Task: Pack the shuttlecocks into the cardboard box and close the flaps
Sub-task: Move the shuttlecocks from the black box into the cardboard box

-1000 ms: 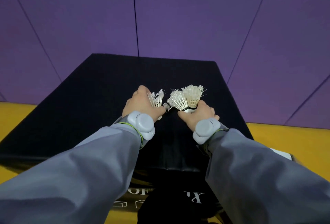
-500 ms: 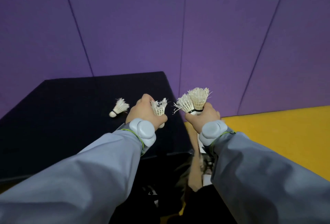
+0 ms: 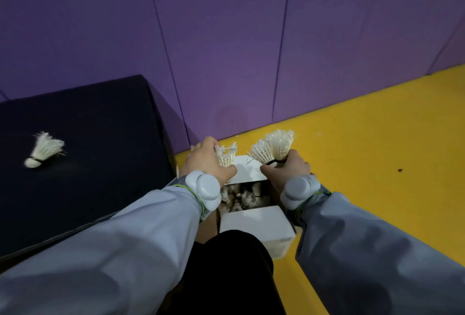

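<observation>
Hovering at lower centre over the open cardboard box (image 3: 254,221), left hand (image 3: 205,164) grips one shuttlecock (image 3: 226,157), right hand (image 3: 286,170) grips two shuttlecocks (image 3: 273,150); loosely released, they may miss; another shuttlecock (image 3: 44,150) lies forgotten on the desk (image 3: 100,138), middle left

Purple padded wall (image 3: 226,38), yellow floor (image 3: 377,151), black padded block (image 3: 100,164) at left — against the wall

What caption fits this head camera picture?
Both hands hold white feather shuttlecocks over the open cardboard box; one lies on the black mat.
</observation>
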`<state>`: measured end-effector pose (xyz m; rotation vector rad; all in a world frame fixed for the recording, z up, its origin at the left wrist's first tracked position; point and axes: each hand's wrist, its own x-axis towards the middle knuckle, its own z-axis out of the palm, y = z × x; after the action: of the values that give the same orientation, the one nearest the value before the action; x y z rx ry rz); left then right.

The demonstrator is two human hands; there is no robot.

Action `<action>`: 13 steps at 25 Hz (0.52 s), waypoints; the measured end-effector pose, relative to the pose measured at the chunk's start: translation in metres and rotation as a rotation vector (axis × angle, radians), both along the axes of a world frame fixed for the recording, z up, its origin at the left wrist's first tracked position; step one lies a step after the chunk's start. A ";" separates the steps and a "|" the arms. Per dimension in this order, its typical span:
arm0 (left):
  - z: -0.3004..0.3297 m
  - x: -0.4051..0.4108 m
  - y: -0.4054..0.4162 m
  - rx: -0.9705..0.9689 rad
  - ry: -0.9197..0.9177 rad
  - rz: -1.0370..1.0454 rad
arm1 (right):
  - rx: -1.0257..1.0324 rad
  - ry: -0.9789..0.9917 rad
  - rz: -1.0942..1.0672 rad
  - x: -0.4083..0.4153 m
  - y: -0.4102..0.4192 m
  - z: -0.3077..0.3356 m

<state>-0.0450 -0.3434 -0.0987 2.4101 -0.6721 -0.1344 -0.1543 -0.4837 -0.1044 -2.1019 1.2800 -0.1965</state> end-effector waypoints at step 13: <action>-0.108 0.034 -0.059 0.152 0.166 -0.078 | 0.299 0.058 -0.008 0.029 -0.054 -0.114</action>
<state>-0.0106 -0.4029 -0.2068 2.4826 -0.7007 -0.4271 -0.1253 -0.5372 -0.2180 -1.8584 1.2657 0.0508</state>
